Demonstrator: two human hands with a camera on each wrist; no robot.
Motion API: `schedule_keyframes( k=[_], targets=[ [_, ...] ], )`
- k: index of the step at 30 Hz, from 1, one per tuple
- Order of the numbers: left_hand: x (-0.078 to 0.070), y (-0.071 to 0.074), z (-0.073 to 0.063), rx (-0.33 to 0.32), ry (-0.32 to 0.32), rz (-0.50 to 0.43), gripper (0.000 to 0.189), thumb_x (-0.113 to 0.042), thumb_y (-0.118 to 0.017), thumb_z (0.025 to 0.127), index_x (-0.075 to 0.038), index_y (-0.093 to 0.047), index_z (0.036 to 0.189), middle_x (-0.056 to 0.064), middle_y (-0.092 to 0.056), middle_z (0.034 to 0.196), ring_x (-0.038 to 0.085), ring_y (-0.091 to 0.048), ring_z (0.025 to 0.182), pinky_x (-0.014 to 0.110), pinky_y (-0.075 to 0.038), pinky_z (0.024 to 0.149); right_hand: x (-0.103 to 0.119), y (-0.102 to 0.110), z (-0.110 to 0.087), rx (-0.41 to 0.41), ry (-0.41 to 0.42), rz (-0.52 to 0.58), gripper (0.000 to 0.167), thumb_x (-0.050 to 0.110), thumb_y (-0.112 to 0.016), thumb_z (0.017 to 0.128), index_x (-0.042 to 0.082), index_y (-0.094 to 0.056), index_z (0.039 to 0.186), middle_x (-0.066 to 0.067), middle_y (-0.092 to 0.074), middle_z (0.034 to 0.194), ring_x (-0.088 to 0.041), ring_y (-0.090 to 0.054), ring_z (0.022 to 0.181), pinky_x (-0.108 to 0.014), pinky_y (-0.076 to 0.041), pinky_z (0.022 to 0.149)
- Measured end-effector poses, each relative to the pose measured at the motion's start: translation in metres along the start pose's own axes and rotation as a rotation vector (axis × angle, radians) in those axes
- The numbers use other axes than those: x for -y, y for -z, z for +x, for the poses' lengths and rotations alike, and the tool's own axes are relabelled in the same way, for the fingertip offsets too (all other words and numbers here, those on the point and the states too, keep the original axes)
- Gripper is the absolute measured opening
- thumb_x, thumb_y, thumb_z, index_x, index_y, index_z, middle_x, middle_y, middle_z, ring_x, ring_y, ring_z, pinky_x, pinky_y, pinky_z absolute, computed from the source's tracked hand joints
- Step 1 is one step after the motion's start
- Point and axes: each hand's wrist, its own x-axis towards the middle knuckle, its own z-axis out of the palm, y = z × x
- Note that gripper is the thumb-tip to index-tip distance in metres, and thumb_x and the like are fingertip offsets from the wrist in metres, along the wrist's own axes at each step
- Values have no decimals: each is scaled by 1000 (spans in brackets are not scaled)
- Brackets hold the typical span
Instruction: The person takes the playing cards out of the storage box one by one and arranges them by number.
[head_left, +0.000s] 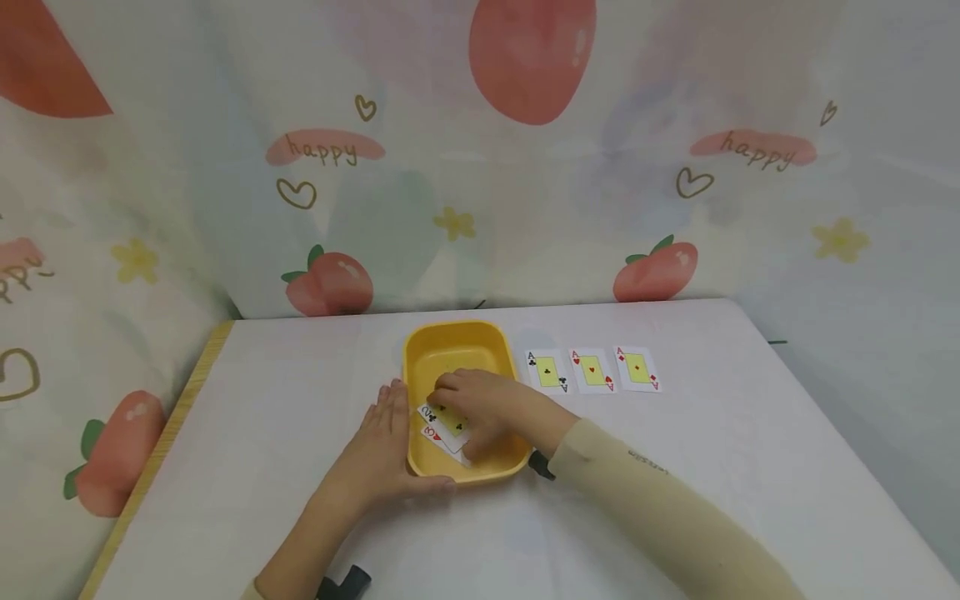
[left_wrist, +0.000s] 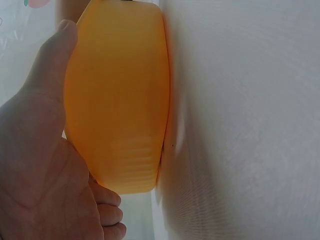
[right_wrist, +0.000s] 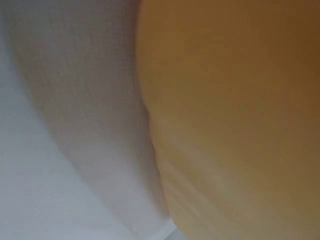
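A yellow tray stands on the white table. My left hand rests against its left wall, fingers straight, thumb along the near rim. In the left wrist view, the left palm lies beside the tray's outer wall. My right hand reaches inside and pinches a playing card with club marks between fingers and thumb. Partly beneath that card lies one with a red mark. The right wrist view shows only the tray's outer side and table; the hand is out of sight there.
Right of the tray three aces lie face up in a row: clubs, hearts and diamonds. A patterned cloth hangs behind the table. Black straps or mounts show at both wrists.
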Motion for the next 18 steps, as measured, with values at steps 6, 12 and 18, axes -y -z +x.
schedule_keyframes(
  k=[6,12,18],
  targets=[
    [-1,1,-2,-4,-2,-4,150,-93,-59,61,6,1,157,23,-3,165,35,-5,154,51,-17,123,4,-1,1,-54,-1,-28,78,50,-81,70,24,-54,139,5,-54,122,-13,-47,107,-32,-42,108],
    [-1,0,-1,5,6,8,152,-97,-55,59,5,2,157,22,-2,166,34,-3,154,51,-17,123,7,-3,4,-66,-29,-37,81,55,-79,71,23,-53,141,3,-53,137,-16,-48,119,-35,-38,114],
    [-2,1,-1,3,4,8,150,-94,-57,61,6,2,157,23,-2,165,35,-4,154,51,-17,123,9,-4,7,-95,-26,-59,74,53,-76,74,20,-55,137,4,-58,126,-15,-51,109,-34,-41,111]
  ],
)
